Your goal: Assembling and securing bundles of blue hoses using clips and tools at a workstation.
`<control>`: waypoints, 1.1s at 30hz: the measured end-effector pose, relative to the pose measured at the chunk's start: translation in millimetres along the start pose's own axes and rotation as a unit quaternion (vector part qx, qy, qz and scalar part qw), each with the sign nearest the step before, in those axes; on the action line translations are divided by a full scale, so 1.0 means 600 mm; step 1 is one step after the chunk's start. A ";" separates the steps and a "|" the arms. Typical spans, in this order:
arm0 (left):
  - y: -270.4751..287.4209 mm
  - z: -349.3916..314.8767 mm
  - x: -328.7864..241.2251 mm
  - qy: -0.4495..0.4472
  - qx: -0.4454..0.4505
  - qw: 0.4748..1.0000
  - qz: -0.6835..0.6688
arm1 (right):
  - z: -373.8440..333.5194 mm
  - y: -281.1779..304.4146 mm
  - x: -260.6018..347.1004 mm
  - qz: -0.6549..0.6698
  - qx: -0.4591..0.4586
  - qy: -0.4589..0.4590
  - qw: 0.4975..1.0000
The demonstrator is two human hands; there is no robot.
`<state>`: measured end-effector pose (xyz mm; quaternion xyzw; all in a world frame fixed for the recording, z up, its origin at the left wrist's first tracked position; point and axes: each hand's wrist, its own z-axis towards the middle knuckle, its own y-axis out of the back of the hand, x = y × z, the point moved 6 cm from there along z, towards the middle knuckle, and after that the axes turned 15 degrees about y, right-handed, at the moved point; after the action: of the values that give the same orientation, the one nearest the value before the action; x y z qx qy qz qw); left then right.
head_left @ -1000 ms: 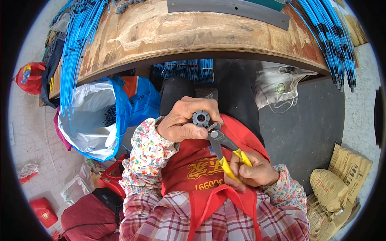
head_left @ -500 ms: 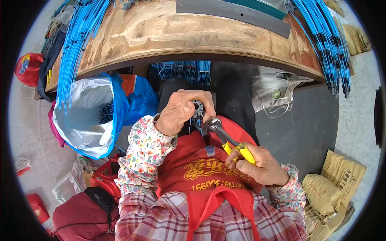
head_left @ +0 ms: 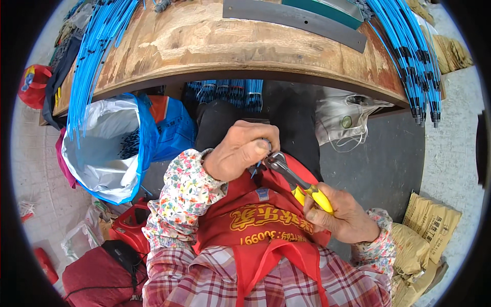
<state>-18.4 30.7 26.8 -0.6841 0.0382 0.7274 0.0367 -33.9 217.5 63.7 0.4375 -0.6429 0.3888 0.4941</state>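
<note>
Above my lap, my left hand (head_left: 239, 152) is closed round a small slotted ring-shaped part, now mostly covered by the fingers and thumb. Short blue wires (head_left: 254, 170) stick out below that hand. My right hand (head_left: 343, 215) grips the yellow handles of metal pliers (head_left: 296, 181). The jaws point up and left and meet the part beside my left fingertips; whether they bite on a wire cannot be made out. Beneath both hands lies a red apron (head_left: 271, 210).
Ahead is a wooden bench (head_left: 204, 43) with a metal bar (head_left: 296, 23) on top. Blue cable bundles hang over its left (head_left: 89, 66) and right (head_left: 419, 66) ends. A blue-and-white sack (head_left: 102, 181) stands open at left. Brown paper sacks (head_left: 432, 220) lie at right.
My left hand has turned and closed further over the ring-shaped part, hiding its slotted face. The right hand and pliers have shifted slightly right and down.
</note>
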 end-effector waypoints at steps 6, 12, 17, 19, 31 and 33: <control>-0.018 0.014 -0.011 0.005 -0.066 0.997 0.036 | -0.009 0.010 0.009 -0.040 -0.007 -0.048 0.998; 0.001 0.020 0.005 0.017 -0.039 0.999 -0.012 | 0.002 0.005 -0.009 0.002 -0.025 0.001 1.000; 0.017 0.021 0.013 0.055 -0.023 0.991 -0.117 | 0.022 0.013 -0.022 0.045 -0.018 -0.001 0.999; 0.020 0.023 0.012 0.057 -0.025 0.991 -0.116 | 0.019 0.015 -0.025 0.059 -0.015 -0.006 0.998; 0.017 0.023 0.014 0.056 -0.023 0.995 -0.075 | 0.024 0.031 -0.010 0.056 0.008 -0.045 0.997; 0.012 0.025 0.011 0.053 -0.027 0.996 -0.067 | 0.027 0.035 -0.003 0.065 0.014 -0.059 0.996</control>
<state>-34.4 25.2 20.9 -0.7234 -0.0250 0.6869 0.0647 -58.1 209.6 57.1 0.4233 -0.6927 0.4025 0.4230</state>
